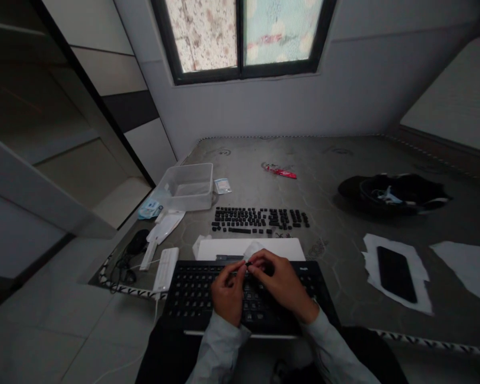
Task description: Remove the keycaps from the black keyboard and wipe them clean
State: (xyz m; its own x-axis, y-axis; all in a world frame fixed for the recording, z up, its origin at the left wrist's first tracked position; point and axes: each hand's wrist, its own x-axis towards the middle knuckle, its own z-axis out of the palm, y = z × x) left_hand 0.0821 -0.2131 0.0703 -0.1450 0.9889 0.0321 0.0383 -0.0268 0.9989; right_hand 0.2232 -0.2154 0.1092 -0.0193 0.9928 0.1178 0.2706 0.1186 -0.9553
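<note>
A black keyboard (192, 293) lies across my lap at the table's front edge, its keycaps off over much of the surface. Above its upper middle, my left hand (228, 296) and my right hand (283, 281) meet, fingertips pinched together on a small black keycap (248, 264). Fingers cover part of that piece, so its face cannot be read. Just beyond the keyboard is a flat white board (280, 247), with a crumpled white tissue (253, 248) and a dark slim tool (226, 257) by it. Behind the board, loose black keycaps (240, 217) are laid out in rows.
To the left are a clear plastic bin (190, 186), a small white packet (223, 185), a black mouse (138, 241) and a white power strip (167, 269). A red item (284, 173) lies farther back. At right are a black bag-like object (396, 194) and a phone (397, 274) on white paper.
</note>
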